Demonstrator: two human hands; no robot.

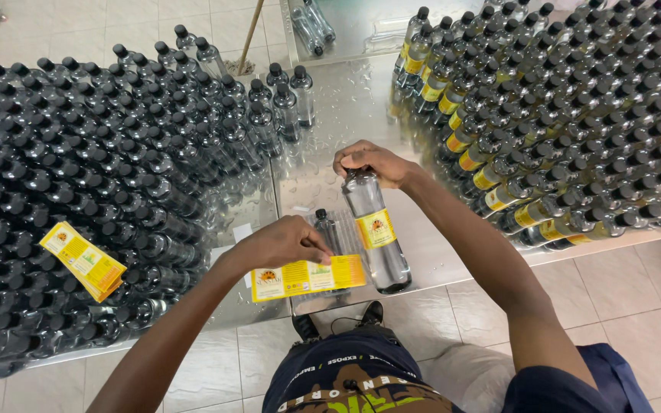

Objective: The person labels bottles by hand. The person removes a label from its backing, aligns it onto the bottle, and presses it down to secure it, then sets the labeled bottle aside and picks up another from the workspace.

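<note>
1. The right hand (372,162), just above the middle of the frame, is closed over the black cap of a clear plastic bottle (376,233), gripping its top.
2. That bottle stands tilted on the steel table (346,99), its base leaning toward the lower centre; it holds a colourless liquid and wears a yellow label with an orange emblem round its middle.
3. The left hand (281,243), left of centre, has its fingers pressed together, pinching the upper edge of a yellow label strip (307,278) that lies flat near the table's front edge.
4. Behind the strip stands an unlabelled bottle (327,229) with a black cap, just beside the held one.
5. The left half of the frame is packed with bare black-capped bottles (78,168); a stack of yellow labels (82,260) rests on top of them at lower left.
6. The upper right is filled with labelled bottles (545,115) in close rows.
</note>
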